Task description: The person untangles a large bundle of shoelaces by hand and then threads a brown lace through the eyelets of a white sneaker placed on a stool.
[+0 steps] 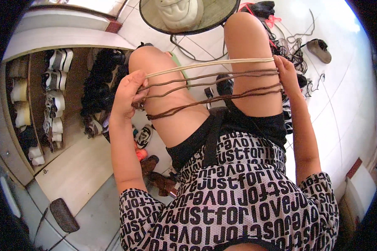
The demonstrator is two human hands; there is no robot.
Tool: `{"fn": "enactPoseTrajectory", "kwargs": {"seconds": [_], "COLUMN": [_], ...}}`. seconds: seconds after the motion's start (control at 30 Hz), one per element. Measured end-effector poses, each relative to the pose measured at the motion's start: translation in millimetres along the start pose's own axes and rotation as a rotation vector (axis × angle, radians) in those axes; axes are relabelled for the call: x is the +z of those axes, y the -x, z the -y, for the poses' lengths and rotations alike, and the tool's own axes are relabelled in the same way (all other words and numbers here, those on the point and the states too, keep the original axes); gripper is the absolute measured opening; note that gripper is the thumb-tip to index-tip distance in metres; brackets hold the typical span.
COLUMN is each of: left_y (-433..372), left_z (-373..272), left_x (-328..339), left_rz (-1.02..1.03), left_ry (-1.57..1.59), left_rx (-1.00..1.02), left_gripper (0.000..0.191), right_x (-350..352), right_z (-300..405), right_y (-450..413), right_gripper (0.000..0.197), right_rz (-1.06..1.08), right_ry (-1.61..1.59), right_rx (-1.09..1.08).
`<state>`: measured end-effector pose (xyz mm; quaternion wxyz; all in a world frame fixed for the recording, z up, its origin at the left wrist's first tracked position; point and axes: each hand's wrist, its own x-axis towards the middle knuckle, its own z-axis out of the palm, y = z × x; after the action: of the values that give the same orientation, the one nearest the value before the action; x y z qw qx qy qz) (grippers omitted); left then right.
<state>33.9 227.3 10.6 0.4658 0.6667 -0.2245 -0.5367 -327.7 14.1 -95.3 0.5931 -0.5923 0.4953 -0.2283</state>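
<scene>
Several cords that look like shoelaces stretch between my two hands, across my bare thighs. The cream cord [207,65] runs doubled and taut at the far side. Nearer to me hang the grey-brown cords [204,80], slightly slack, and the dark brown cords [207,99], which sag most on the left. My left hand [132,89] grips the cream and grey-brown cords; a dark brown end hangs just below it. Over the right thigh's outer side, my right hand [286,73] is closed on the other ends of the cords.
A round, dark-rimmed table [207,29] carries a white shoe [179,14]. Shoes fill the open cabinet [72,125] at left. A tangle of dark cords [297,56] and a brown shoe [319,50] lie on the tiled floor [330,103] at right. A dark case [64,215] lies lower left.
</scene>
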Motion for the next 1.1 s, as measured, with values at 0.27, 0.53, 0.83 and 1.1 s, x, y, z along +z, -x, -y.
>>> {"fn": "enactPoseTrajectory", "kwargs": {"seconds": [0.27,0.53,0.83,1.1], "left_y": [-1.8,19.1,127.2,137.6], "left_z": [2.8,0.2,20.6,85.3], "left_x": [-1.9,20.7,11.9,12.0], "left_rz": [0.049,-0.335,0.025,-0.025], "left_ry": [0.002,-0.755,-0.574,-0.899], "left_rx": [0.015,0.678,0.285,0.056], "left_gripper": [0.033,0.019,0.019,0.015], "right_x": [-1.0,-25.8,-86.2,-45.7], "right_z": [-2.9,32.0,55.0,60.1], "right_y": [1.4,21.7,101.7,107.7], "right_gripper": [0.033,0.031,0.035,0.022], "right_rz": [-0.026,-0.245,0.501,0.321], "right_ry": [0.016,0.314,0.366,0.824], "right_rx": [-0.008,-0.326,-0.097,-0.136]}}
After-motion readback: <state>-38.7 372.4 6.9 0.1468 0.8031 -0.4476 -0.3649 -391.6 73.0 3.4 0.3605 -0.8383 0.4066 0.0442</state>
